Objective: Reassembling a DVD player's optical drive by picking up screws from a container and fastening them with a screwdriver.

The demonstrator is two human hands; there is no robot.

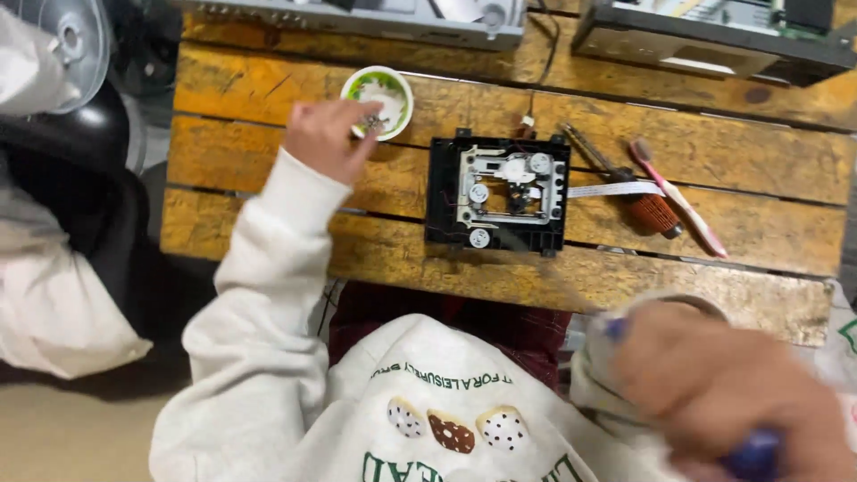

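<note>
Left hand just left of the black disc-drive mechanism, fingers pinched on small metal screws over the small white cup, right hand blurred, well below the mechanism, clenched round a blue-handled tool, red-handled screwdriver and pink toothbrush lay right of the mechanism.

black drive mechanism – bench centre | brown-handled screwdriver, pink toothbrush – toward right edge | grey casings – far edge
</note>
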